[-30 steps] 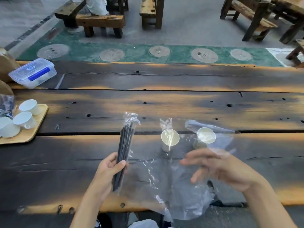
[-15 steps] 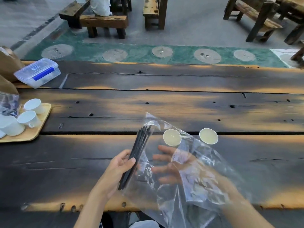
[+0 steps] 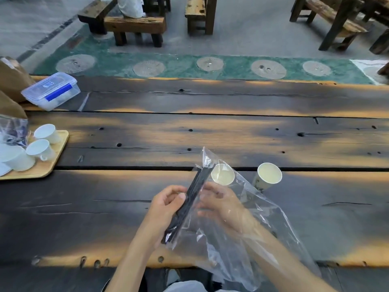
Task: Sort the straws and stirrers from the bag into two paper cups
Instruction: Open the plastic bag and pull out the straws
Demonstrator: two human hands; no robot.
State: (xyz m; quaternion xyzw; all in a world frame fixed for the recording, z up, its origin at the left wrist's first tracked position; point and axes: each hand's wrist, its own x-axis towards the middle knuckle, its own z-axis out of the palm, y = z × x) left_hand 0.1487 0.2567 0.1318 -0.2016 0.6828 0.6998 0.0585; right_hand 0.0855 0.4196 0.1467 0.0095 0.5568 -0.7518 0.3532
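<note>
A clear plastic bag [image 3: 259,224] hangs over the table's near edge. My left hand [image 3: 166,205] grips a bundle of black straws and stirrers [image 3: 189,202] through the bag's left side, tilted up to the right. My right hand [image 3: 221,205] is inside the bag, fingers spread close to the bundle; whether it touches the bundle is hidden by the film. Two empty paper cups stand just beyond: one [image 3: 222,174] seen through the bag, the other [image 3: 268,174] to its right.
A dark plank table [image 3: 210,131]. At the far left sits a wooden tray [image 3: 52,163] with white cups [image 3: 43,149]. A lidded plastic box [image 3: 51,90] and brown paper bags [image 3: 11,81] lie behind it. Wooden benches stand on the floor beyond.
My right hand went from outside the bag into it and reached toward the bundle. My left hand tilted the bundle from upright to leaning right and shifted rightward.
</note>
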